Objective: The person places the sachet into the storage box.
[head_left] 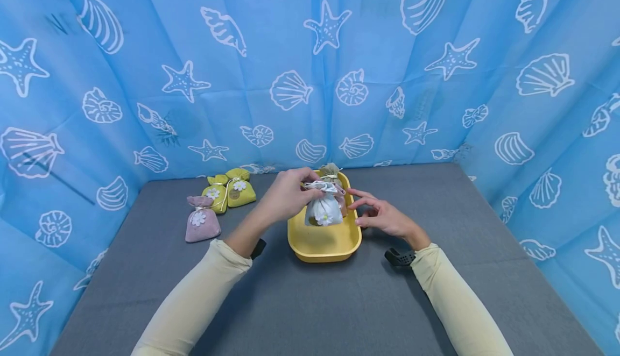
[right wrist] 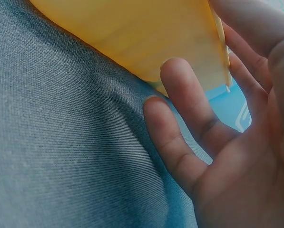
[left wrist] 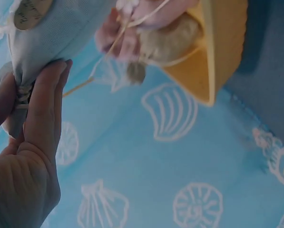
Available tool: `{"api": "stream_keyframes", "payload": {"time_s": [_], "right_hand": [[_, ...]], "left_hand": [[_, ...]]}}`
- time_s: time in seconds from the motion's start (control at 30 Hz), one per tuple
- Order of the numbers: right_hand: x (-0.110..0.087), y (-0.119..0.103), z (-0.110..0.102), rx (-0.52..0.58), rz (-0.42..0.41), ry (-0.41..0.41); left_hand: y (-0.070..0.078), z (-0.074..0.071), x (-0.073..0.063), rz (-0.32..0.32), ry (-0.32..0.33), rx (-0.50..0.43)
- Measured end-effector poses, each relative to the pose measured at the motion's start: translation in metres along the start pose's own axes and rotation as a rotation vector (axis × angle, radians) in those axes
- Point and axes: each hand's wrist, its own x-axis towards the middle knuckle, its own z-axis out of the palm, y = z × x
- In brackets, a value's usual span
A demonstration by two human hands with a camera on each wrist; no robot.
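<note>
My left hand (head_left: 292,194) pinches the gathered neck of a pale grey-white drawstring pouch (head_left: 323,211) with a white flower, held over the yellow tray (head_left: 324,257). In the left wrist view the thumb and fingers close on the neck of this pouch (left wrist: 61,38), whose round tag shows. Behind it, in the tray's far part, are a pink pouch (left wrist: 161,14) and a beige pouch (head_left: 330,170), both partly hidden. My right hand (head_left: 387,217) is at the tray's right side, fingers spread and relaxed; the right wrist view has its fingertips beside the tray wall (right wrist: 132,33).
Left of the tray, a pink pouch (head_left: 202,229) and two yellow-green pouches (head_left: 240,194) (head_left: 216,192) lie close together on the grey tablecloth (head_left: 315,307). A blue curtain (head_left: 290,49) with shell and starfish prints stands along the back and sides.
</note>
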Motion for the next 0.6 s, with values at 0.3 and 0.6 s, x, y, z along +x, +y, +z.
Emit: {"api": "stream_keyframes", "payload": {"time_s": [0.3, 0.6], "right_hand": [[-0.001, -0.001, -0.001, 0.012, 0.007, -0.008], [0.0, -0.002, 0.0, 0.014, 0.009, -0.007]], "left_hand": [[-0.002, 0.029, 0.017, 0.002, -0.138, 0.07], [-0.007, 0.057, 0.03, -0.048, -0.209, 0.107]]}}
